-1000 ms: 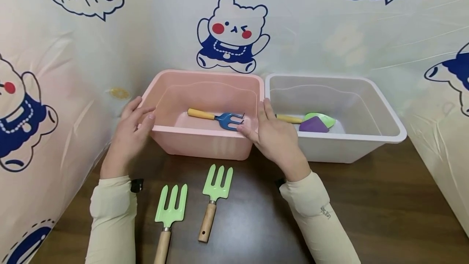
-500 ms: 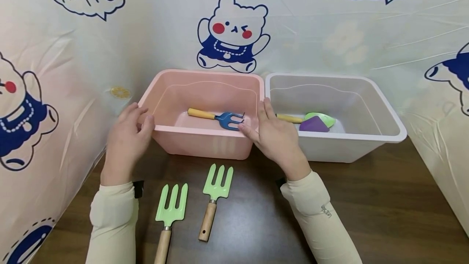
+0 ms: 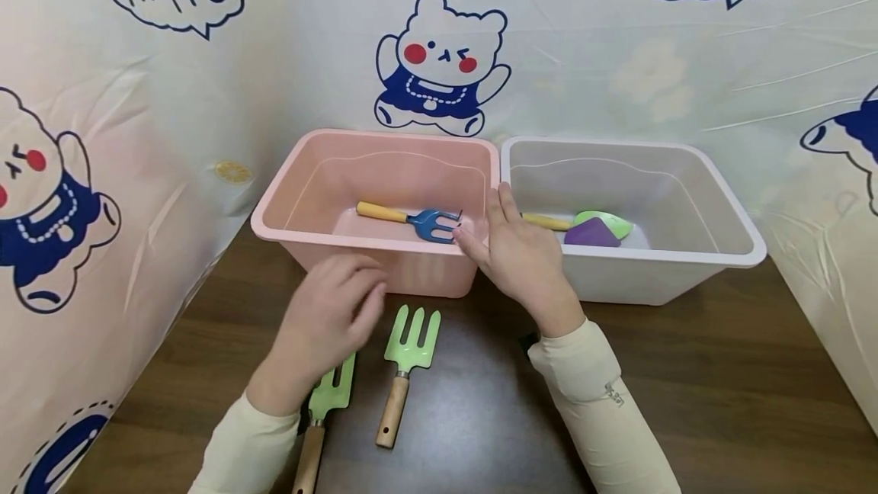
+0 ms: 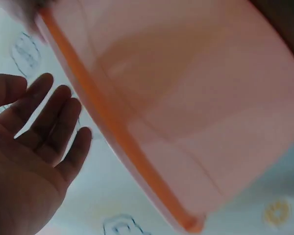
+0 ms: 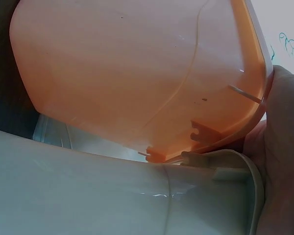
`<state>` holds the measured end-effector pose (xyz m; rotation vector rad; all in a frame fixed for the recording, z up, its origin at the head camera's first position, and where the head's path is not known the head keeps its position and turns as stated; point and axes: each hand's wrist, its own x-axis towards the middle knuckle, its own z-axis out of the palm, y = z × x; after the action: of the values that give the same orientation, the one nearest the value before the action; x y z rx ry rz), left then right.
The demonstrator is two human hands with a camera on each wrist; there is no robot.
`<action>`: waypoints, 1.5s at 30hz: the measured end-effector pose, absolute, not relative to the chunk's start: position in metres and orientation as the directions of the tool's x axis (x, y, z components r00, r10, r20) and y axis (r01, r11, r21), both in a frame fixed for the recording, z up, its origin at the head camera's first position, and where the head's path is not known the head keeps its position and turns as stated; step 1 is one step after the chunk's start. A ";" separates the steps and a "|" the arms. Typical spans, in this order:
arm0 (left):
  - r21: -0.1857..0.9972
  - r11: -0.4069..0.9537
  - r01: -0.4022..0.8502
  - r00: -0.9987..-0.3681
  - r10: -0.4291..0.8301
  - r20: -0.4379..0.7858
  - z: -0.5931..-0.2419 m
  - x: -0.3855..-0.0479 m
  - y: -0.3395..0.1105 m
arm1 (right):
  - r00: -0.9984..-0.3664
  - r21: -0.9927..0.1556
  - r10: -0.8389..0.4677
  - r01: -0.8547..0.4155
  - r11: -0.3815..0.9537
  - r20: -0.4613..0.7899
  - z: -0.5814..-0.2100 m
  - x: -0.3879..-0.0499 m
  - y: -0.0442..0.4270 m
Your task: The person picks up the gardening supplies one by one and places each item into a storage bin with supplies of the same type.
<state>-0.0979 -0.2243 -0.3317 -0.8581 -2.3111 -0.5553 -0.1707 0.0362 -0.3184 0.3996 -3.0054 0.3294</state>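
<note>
Since the earlier frame, the left hand (image 3: 329,319) has moved from the left rim of the pink bin (image 3: 432,273) to a position before its front wall, above the left green fork (image 3: 331,401); the right hand (image 3: 521,258) has kept its place. The left grip is empty, its fingers relaxed and, in the left wrist view, slightly spread; whether they touch the bin cannot be told. The right grip is likewise not clenched: its extended fingers lie along the adjoining rims of the pink bin and the white bin (image 3: 638,278), with the thumb over the pink bin's front rim. Inside the pink bin lies a blue fork (image 3: 428,223), its yellow handle pointing left. The white bin contains a purple piece (image 3: 591,233) overlapping a light-green piece (image 3: 619,224), with a yellow handle (image 3: 546,222) at their left. On the desk (image 3: 720,372), the right green fork (image 3: 414,353) lies before the pink bin, tines toward it; the left green fork, partly hidden by the left hand, lies beside it. A sheet printed with cartoon bears (image 3: 576,36) stands behind the bins.
</note>
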 end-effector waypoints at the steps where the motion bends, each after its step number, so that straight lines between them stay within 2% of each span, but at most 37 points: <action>1: 0.176 0.699 0.694 -0.626 0.463 0.628 -0.333 -0.094 -0.220 | -0.962 -0.203 -0.247 -0.267 0.942 0.116 -0.319 -0.171 0.036; 4: 0.223 0.719 0.658 -0.731 0.540 0.417 -0.336 -0.084 -0.208 | -0.963 -0.206 -0.242 -0.262 0.943 0.118 -0.318 -0.171 0.037; 7: 0.291 0.795 0.533 -0.839 0.541 0.060 -0.344 -0.076 -0.200 | -0.966 -0.213 -0.232 -0.253 0.944 0.119 -0.318 -0.172 0.037; 10: 0.296 0.872 0.390 -0.866 0.457 -0.203 -0.356 -0.070 -0.194 | -0.967 -0.227 -0.226 -0.247 0.942 0.114 -0.316 -0.172 0.038; 12: 0.273 0.899 0.343 -0.870 0.414 -0.267 -0.365 -0.068 -0.192 | -0.967 -0.234 -0.225 -0.248 0.940 0.118 -0.315 -0.172 0.038; 18: 0.220 0.921 0.323 -0.885 0.376 -0.275 -0.377 -0.063 -0.188 | -0.963 -0.245 -0.224 -0.255 0.935 0.148 -0.314 -0.172 0.037; 24: 0.155 0.943 0.294 -0.872 0.331 -0.361 -0.377 -0.059 -0.187 | -0.968 -0.248 -0.219 -0.243 0.938 0.119 -0.314 -0.171 0.036; 28: 0.142 0.942 0.305 -0.868 0.336 -0.365 -0.379 -0.059 -0.189 | -0.969 -0.246 -0.224 -0.243 0.938 0.103 -0.315 -0.172 0.036; 37: 0.273 0.899 0.341 -0.877 0.409 -0.252 -0.373 -0.067 -0.199 | -0.972 -0.243 -0.218 -0.234 0.941 0.092 -0.315 -0.171 0.035; 45: 0.365 0.870 0.330 -0.877 0.426 -0.223 -0.363 -0.082 -0.214 | -0.971 -0.239 -0.213 -0.233 0.943 0.107 -0.317 -0.171 0.034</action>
<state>-0.0817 -0.2141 -0.3630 -0.6881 -3.3261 -0.5580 -0.1713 0.0344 -0.3173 0.3471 -3.0177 0.3853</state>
